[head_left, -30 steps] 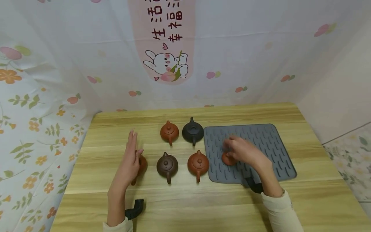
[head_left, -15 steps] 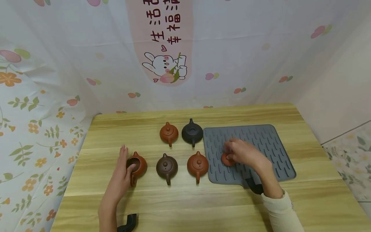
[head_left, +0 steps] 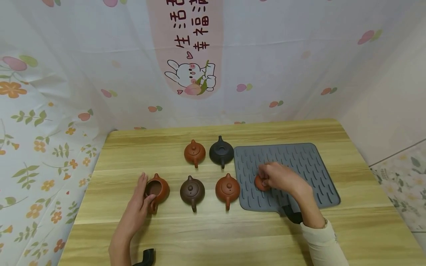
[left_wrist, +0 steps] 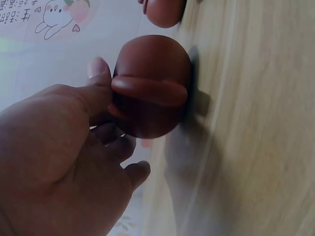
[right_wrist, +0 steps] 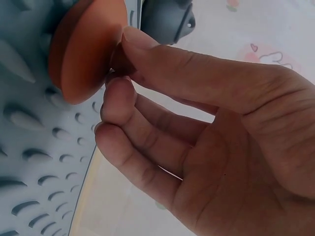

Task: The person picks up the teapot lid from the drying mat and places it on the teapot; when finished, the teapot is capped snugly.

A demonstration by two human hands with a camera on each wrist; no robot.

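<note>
A lidless reddish-brown teapot (head_left: 162,192) stands at the left of the table with its opening uncovered. My left hand (head_left: 134,207) is at its left side, the thumb over the rim near the handle and the fingers loosely extended alongside. In the left wrist view the thumb and relaxed fingers overlap the teapot (left_wrist: 152,59) without closing round it. On the grey mat (head_left: 299,159), my right hand (head_left: 283,177) holds an orange-brown teapot lid (head_left: 261,183). Thumb and fingers pinch the knob of that lid (right_wrist: 91,54), as the right wrist view shows.
Beside the lidless pot stand a dark brown teapot (head_left: 192,192) and an orange teapot (head_left: 227,188), both lidded. Behind them are a smaller orange teapot (head_left: 195,152) and a black teapot (head_left: 222,149), close to the mat's left edge. A printed cloth (head_left: 259,66) hangs behind the table.
My left hand has drawn back toward me and to the left, uncovering the lidless teapot's opening. The right hand stays over the mat with the lid, shifting only slightly.
</note>
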